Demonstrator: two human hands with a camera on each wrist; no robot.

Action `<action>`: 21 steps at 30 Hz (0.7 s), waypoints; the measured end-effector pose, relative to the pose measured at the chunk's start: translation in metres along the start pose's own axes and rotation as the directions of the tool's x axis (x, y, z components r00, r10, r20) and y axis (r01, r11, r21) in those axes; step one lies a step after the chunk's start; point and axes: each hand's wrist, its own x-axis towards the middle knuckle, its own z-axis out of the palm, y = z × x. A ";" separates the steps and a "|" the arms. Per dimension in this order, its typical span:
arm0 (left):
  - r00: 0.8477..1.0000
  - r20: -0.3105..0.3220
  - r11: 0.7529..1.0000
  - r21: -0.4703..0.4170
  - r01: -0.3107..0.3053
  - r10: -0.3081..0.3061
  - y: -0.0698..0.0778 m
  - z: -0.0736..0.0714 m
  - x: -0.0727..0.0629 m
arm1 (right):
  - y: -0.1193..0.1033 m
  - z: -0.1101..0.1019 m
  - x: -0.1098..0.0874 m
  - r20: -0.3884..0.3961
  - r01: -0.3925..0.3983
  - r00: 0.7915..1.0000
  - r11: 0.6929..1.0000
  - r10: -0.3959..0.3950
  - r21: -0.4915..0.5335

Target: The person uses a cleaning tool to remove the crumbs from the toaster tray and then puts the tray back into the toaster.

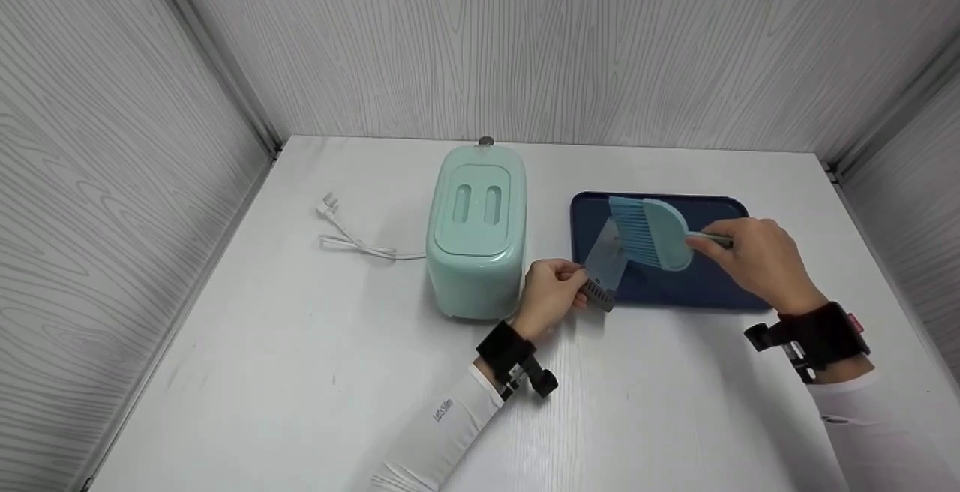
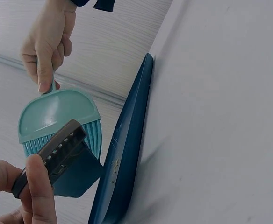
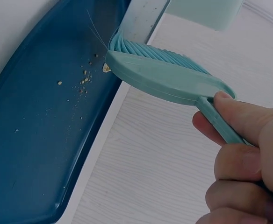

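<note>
Between thumb and fingers, my left hand (image 1: 551,293) pinches the dark slotted end of a toaster crumb tray (image 1: 604,258). Its flat plate slants over the near left part of a dark blue tray (image 1: 705,289). My right hand (image 1: 765,259) grips the handle of a small mint hand brush (image 1: 670,235). The brush's bristles (image 3: 162,57) overlap the crumb tray's plate in the head view. In the right wrist view, several specks dot that plate (image 3: 143,21). Yellowish crumbs (image 3: 83,80) lie scattered in the blue tray below the brush.
A mint toaster (image 1: 480,282) with a lid over its top stands just left of the blue tray. Its white cord and plug (image 1: 360,244) lie on the white table (image 1: 300,372) to the left. Grey wood-grain panels (image 1: 525,49) enclose the back and sides.
</note>
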 end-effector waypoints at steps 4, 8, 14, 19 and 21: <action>1.000 -0.009 1.000 0.000 0.012 -0.012 0.001 0.001 0.000 | 0.002 0.003 0.002 -0.016 0.001 1.000 1.000 -0.001 -0.017; 1.000 -0.013 1.000 0.009 0.019 -0.019 0.001 0.002 -0.001 | 0.004 0.004 0.005 -0.029 -0.005 1.000 1.000 0.004 -0.023; 1.000 -0.013 1.000 0.023 0.013 -0.013 0.002 0.003 0.000 | 0.010 0.006 0.007 -0.054 -0.011 0.998 0.999 0.010 -0.031; 1.000 -0.018 0.999 0.030 0.018 -0.018 0.002 0.003 -0.001 | 0.014 0.007 0.008 -0.068 -0.027 0.997 0.999 0.025 -0.032; 1.000 -0.020 0.999 0.031 0.019 -0.018 0.002 0.003 -0.001 | 0.014 0.007 0.008 -0.075 -0.035 0.997 0.999 0.033 -0.034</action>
